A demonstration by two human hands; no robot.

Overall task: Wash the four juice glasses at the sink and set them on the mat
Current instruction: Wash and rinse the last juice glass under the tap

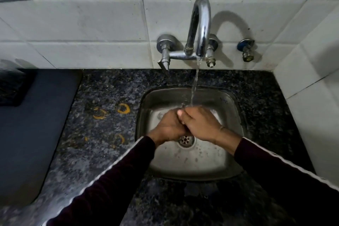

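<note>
- A dark mat [33, 124] lay on the counter's left edge, well apart from the sink; no glasses showed on it.
- Orange ring stains [123, 108] marked the speckled counter [102, 86] between mat and sink.
- The left hand [169, 126] was over the steel sink [236, 108], fingers curled against the right hand, gripping nothing visible.
- The right hand [200, 124] pressed against the left, its fingers folded over the left's; nothing showed between them.
- Water ran from the tap [200, 24] at the sink's back edge onto both hands.
- The four juice glasses were nowhere in view.
- Judgement: wet glass would be slippery, stiff and breakable; best gripped around the side wall, not the rim.
</note>
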